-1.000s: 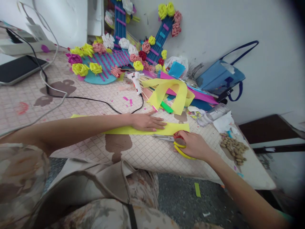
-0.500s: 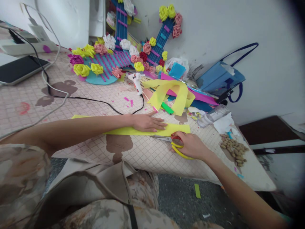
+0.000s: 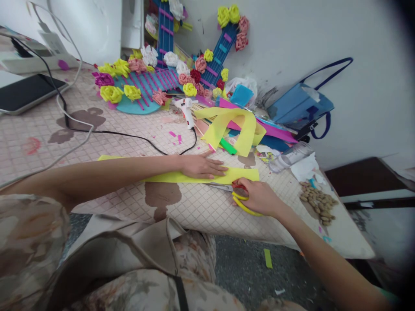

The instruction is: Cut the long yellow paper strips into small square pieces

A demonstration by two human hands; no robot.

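At the far left of a diamond-patterned, stained surface (image 3: 110, 142), a dark-screened tablet (image 3: 30, 93) lies near a white power strip (image 3: 19, 63), probably to be within reach of its cables. Next, towards the wall, stands guitar-shaped craftwork (image 3: 139, 105), trimmed with crumpled-paper roses and seemingly set back to spare it knocks. The white glue gun (image 3: 186, 114) sits in front of it, its black cord trailing behind the left forearm. The left hand (image 3: 203, 166) holds nothing in its grasp: it lies palm down, fingers slightly spread, on a long yellow paper strip (image 3: 239, 173) near the front edge, apparently keeping it flat and still. Beyond it arches a looped yellow band (image 3: 223, 120). The right hand (image 3: 261, 196) is curled around the handles of red-and-yellow scissors (image 3: 240, 197), whose blades point left along the strip's near edge; whether they touch it, I cannot tell. Farther right, a heap of peanuts (image 3: 319, 201) lies well apart, perhaps to keep them from the scraps.
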